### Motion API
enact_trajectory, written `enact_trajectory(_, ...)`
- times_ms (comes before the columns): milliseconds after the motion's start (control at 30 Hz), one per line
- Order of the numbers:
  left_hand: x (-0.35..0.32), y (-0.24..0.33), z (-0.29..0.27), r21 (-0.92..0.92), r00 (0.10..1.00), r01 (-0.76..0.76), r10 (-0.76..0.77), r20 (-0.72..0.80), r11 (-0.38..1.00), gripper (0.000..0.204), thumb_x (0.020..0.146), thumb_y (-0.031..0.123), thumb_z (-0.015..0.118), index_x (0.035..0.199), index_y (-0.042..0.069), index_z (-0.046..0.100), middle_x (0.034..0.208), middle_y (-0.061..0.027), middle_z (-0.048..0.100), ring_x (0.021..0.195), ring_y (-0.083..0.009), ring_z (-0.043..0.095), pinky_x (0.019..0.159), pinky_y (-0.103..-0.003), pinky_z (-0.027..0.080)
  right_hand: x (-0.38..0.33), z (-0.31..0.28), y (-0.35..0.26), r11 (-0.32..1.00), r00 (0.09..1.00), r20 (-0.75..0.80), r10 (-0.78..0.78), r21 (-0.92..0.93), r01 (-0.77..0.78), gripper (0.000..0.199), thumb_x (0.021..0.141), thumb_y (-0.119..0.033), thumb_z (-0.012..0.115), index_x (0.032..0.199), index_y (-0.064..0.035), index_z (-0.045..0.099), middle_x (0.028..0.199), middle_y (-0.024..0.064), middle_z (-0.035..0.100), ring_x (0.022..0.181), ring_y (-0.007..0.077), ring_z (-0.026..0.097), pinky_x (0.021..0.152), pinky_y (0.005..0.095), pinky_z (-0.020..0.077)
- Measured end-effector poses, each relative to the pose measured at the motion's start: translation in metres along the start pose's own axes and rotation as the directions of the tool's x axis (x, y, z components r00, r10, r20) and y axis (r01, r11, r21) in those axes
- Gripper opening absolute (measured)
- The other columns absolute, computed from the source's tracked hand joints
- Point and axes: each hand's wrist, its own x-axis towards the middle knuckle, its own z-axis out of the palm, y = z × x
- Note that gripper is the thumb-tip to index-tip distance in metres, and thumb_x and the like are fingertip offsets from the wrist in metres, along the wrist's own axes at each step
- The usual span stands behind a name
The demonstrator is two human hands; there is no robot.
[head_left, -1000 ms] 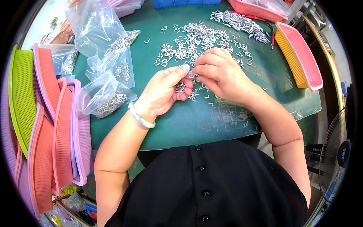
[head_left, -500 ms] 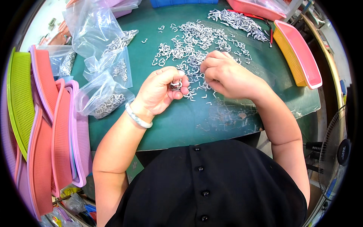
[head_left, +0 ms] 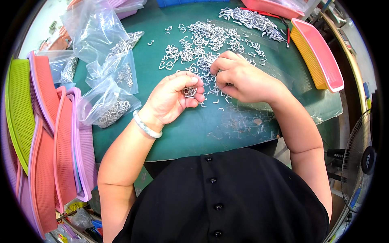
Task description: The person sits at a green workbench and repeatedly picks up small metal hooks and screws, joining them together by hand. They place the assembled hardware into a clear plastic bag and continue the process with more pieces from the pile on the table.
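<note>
The left hand [head_left: 175, 99] was cupped palm-up over the green table mat [head_left: 194, 133], fingers curled in around a small clump of metal hooks [head_left: 189, 92] that sat against the fingertips. The right hand [head_left: 239, 79] lay just beside it, knuckles up and fingers bent down onto the near edge of the loose pile of hooks [head_left: 202, 44] spread across the mat; its fingertips were tucked under, so I could not tell whether it had pinched any hooks or only rested on them. The pile reached away from both hands toward the far side of the table.

A pale bangle [head_left: 146, 126] circled the left wrist. To the left of that hand lay clear plastic bags [head_left: 108, 103] with more hooks inside, near it but apart. A stack of pink, purple and green mesh trays [head_left: 48, 133] stood at the table's left edge, partly cut off by the rim of the view. A yellow and pink tray [head_left: 318, 54] sat well off to the right. The single hooks were too small to make out in shape.
</note>
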Motion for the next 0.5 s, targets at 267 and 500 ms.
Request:
enact_trajectory(267,-0.0011,-0.001,0.0029,0.101,1.0,-0.003,0.004,-0.007,0.995,0.013,0.085,0.009,0.051,0.092,0.0,0.056,0.079,-0.0068,0.057,0.066,-0.0142,0.057,0.056,-0.022,0.048,0.0018,-0.0034,-0.0002,0.999,0.999,-0.006,0.04,0.015,-0.04,0.011,0.062,-0.001,0.062,0.071,-0.0029,0.056,0.092,0.0068,0.052,0.091,0.0255,0.046,0.08,0.0346,0.0387)
enact_trajectory(500,-0.0004,-0.0016,0.0048,0.176,0.999,0.003,0.003,-0.033,0.984,0.013,0.085,0.01,0.05,0.093,0.001,0.056,0.078,-0.0046,0.056,0.065,-0.0119,0.056,0.055,-0.021,0.046,0.0005,0.0001,0.0018,1.0,0.999,-0.021,0.024,0.004,-0.024,0.011,0.063,-0.001,0.061,0.073,-0.0034,0.057,0.086,0.0055,0.053,0.087,0.0246,0.046,0.079,0.0338,0.0388)
